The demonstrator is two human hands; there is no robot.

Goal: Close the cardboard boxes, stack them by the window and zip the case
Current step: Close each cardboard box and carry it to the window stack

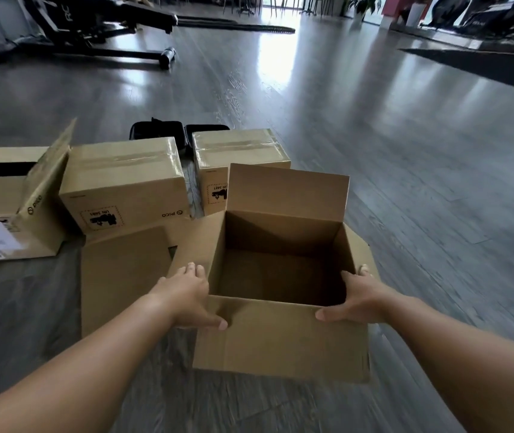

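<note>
Hands gripped open box (280, 332) at lower centre: left hand (187, 295), right hand (358, 296) on its sides. Two taped boxes (124, 182) behind hid most of black case (162, 128); flattened box (9, 207) at left.

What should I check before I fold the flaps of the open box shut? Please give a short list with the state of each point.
1. Both hands on the open box: ok. Left hand and right hand grip its near corners.
2. Box empty inside: ok, only bare cardboard shows.
3. Far flap free to fold: ok, it stands upright.
4. Side flaps free: cannot tell; the left flap lies outward under the hand, the right one is mostly hidden.
5. Two taped boxes already closed: ok.
6. Black case zipped: not ok, it appears to lie open behind the boxes.
</note>
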